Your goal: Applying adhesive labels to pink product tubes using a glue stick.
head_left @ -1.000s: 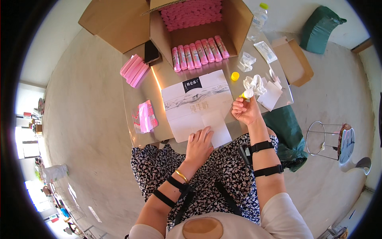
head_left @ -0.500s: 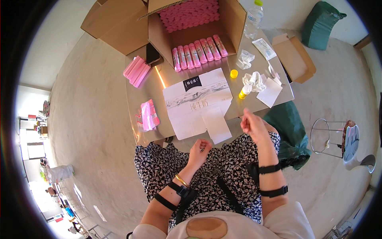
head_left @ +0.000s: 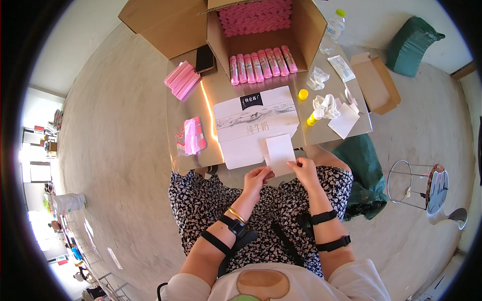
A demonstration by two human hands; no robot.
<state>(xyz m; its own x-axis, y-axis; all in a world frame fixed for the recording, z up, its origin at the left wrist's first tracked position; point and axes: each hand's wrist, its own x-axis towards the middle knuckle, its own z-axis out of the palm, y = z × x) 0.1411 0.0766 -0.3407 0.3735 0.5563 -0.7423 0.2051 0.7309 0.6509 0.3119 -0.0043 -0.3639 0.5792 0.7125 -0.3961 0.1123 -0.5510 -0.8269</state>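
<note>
A small white sheet of paper (head_left: 282, 154) overlaps the front edge of a flattened white printed carton (head_left: 241, 148). My left hand (head_left: 256, 179) is closed at the sheet's near left corner, thumb and fingers pinched together. At its near right edge my right hand (head_left: 306, 172) pinches the same sheet, thumb on top. A yellow glue stick (head_left: 315, 117) with its white end up stands to the right of the carton, and its yellow cap (head_left: 303, 94) is apart from it. Crumpled white tissue (head_left: 329, 105) touches the glue stick's side.
An open cardboard box (head_left: 314, 45) at the back holds many pink rolls, with a row of pink packs (head_left: 263, 65) at its mouth. Pink bundles (head_left: 182, 81), a pink folded packet (head_left: 192, 136), a dark phone (head_left: 205, 59), more white papers (head_left: 344, 122) and a plastic bottle (head_left: 331, 34) surround the carton.
Both hands have come to the white sheet, the right one moving down and left from the table's edge. Each now grips it by a near corner. The whole view has shifted slightly.
</note>
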